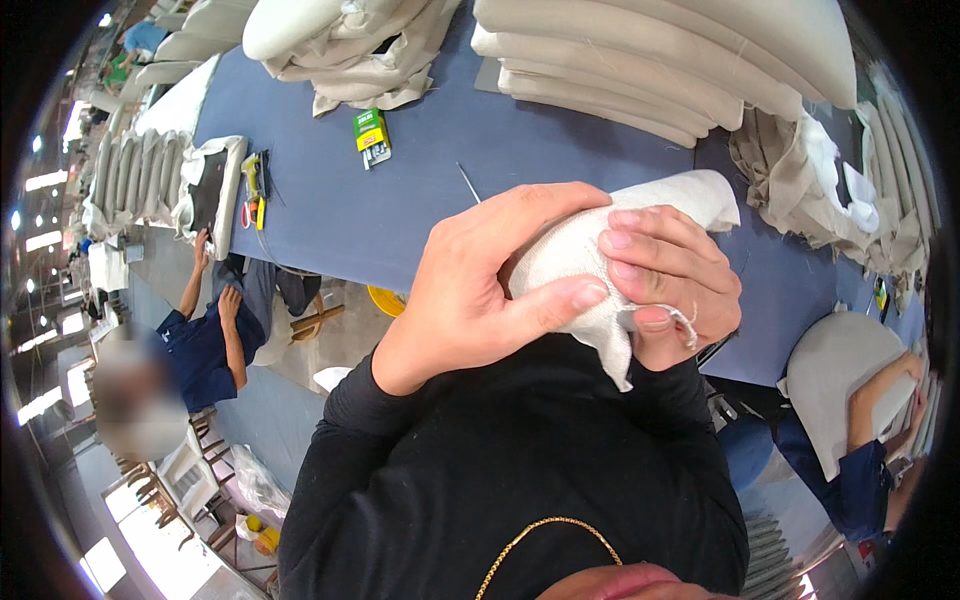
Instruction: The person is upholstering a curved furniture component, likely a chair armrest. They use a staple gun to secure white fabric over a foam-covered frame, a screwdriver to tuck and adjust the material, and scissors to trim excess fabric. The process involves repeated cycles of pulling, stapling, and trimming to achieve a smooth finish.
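Both of my hands are closed around a cream fabric-covered pad, held up in front of my chest over the table's near edge. My left hand grips its left side, with the thumb pressed along the near face and the fingers behind, out of sight. Bent over the cloth from the right, the fingers of my right hand lie close together. Below my hands hangs a loose flap of the cloth with frayed threads at its edge. A thin metal rod shows beyond my left hand; its other end is hidden.
On the blue table lie a green-and-yellow box and a yellow hand tool. Stacks of beige upholstered pads fill the far side, with crumpled cloth at right. Co-workers handle pads at left and right.
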Available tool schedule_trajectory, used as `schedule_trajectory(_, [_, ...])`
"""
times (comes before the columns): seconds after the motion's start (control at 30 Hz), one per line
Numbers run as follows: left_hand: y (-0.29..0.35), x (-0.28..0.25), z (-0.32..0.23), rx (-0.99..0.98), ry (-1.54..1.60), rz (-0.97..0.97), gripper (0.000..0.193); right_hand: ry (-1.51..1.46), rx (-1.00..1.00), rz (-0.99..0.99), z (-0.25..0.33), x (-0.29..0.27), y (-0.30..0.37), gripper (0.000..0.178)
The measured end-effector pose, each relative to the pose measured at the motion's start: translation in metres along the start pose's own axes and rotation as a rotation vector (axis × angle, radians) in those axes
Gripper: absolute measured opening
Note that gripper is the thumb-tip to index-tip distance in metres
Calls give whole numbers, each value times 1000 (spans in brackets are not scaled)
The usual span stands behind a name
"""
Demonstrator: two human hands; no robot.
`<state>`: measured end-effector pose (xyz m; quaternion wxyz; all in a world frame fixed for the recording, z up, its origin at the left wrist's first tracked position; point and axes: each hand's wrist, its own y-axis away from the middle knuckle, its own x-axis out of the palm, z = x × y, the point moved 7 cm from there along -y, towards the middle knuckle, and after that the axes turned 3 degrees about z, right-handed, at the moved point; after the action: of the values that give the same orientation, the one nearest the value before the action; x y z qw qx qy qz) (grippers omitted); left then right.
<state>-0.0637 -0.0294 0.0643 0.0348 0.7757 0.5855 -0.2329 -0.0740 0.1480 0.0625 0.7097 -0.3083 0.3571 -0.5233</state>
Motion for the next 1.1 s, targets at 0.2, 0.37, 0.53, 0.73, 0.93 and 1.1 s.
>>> schedule_trajectory(0.2, [-17,-13,14,86,239,39,59,-60,10,-20,-9,3,-1,22])
schedule_trajectory(0.37, [-39,1,29,277,688,236,40,-79,-43,1,-5,1,5,23])
schedule_trajectory(0.53, [-47,18,29,362,892,409,37,-182,-91,-63,-8,-8,18,27])
schedule_trajectory(0.73, [-43,19,30,436,888,437,36,-247,-123,-44,-9,-10,23,33])
schedule_trajectory(0.93, [-41,22,23,366,902,474,31,-265,-144,-79,-7,-7,27,32])
schedule_trajectory(1.1, [-41,18,25,246,847,398,27,-260,-137,-71,-4,-7,27,30])
